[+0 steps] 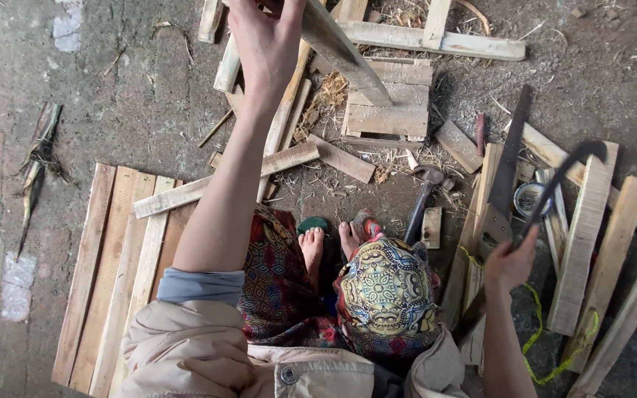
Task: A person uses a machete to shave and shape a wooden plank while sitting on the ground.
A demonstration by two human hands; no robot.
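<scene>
At top, left hand (pixel 267 37) grips plank (pixel 348 55), long axis slanting down-right; right hand (pixel 510 262) clutches curved sickle (pixel 554 184).

A hammer (pixel 423 197) is lying on the ground just right of the bare feet (pixel 329 247), a board panel (pixel 116 273) lying to their left, a saw (pixel 504 173) resting on slats (pixel 591 243) at right.

— What colours are near me?

— My skirt (pixel 289 287) is patterned in red, dark blue and gold, with a round yellow-green medallion print on the right knee. My jacket (pixel 208 354) is beige, its sleeve lining grey-blue.

— And the wood?

— Pale planks (pixel 119 258) on the left; a yellow-green cord (pixel 536 324) on the right; the sickle (pixel 554 184) is black.
</scene>
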